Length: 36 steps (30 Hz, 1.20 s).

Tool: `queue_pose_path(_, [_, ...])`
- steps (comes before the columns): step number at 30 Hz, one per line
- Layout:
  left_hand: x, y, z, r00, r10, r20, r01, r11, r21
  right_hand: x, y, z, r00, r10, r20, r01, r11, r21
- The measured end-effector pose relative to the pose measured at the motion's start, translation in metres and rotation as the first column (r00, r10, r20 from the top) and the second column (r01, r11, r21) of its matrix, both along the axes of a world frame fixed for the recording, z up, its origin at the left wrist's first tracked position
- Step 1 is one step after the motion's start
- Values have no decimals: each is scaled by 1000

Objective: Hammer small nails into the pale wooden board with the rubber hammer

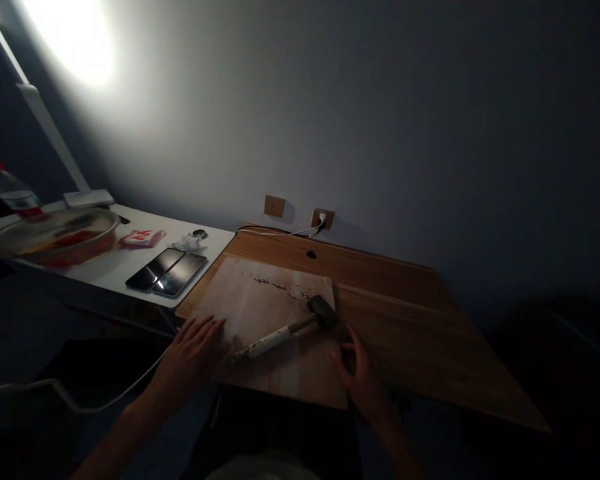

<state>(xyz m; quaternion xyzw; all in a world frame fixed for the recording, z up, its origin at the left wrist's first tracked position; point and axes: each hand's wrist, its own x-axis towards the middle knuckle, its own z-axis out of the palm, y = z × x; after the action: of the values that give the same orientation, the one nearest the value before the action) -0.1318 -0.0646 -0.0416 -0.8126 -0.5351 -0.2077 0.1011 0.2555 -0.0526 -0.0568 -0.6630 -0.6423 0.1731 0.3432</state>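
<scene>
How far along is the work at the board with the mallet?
Done: the board lies flat on the wooden table, the mallet laid on it, small metal pieces scattered near its far edge. In hand: the left hand rests open on the board's left edge; the right hand sits at its right edge, by the mallet head. Left: the mallet is ungripped and the pieces lie loose.

Blk mallet point(280, 333) flat on wd board point(280, 377)

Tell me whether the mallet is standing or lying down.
Lying down: the mallet rests lengthwise on the board, head and handle both against it.
</scene>
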Motion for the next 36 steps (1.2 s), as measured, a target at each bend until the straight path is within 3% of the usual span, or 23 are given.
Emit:
queue_pose_path(5, [-19, 4, 4, 993, 115, 33, -114, 993, -22, -29, 16, -1, 996, 77, 41, -80, 993, 84])
queue_pose_path(12, [-41, 13, 2, 946, 325, 4, -325, 945, -43, -30, 17, -8, 995, 78, 55, -81, 995, 62])
queue_pose_path(21, [-31, 22, 7, 920, 384, 84, -377, 922, -88, -30, 18, -1, 994, 81, -68, -81, 997, 0])
queue_pose_path(29, [7, 18, 9, 950, 290, 117, -278, 955, -104, 8, 14, -2, 997, -27, -77, 24, 999, -33])
queue_pose_path(36, [51, 2, 6, 984, 111, 136, -91, 985, -147, 63, -11, 6, 979, -194, -70, 186, 978, -98])
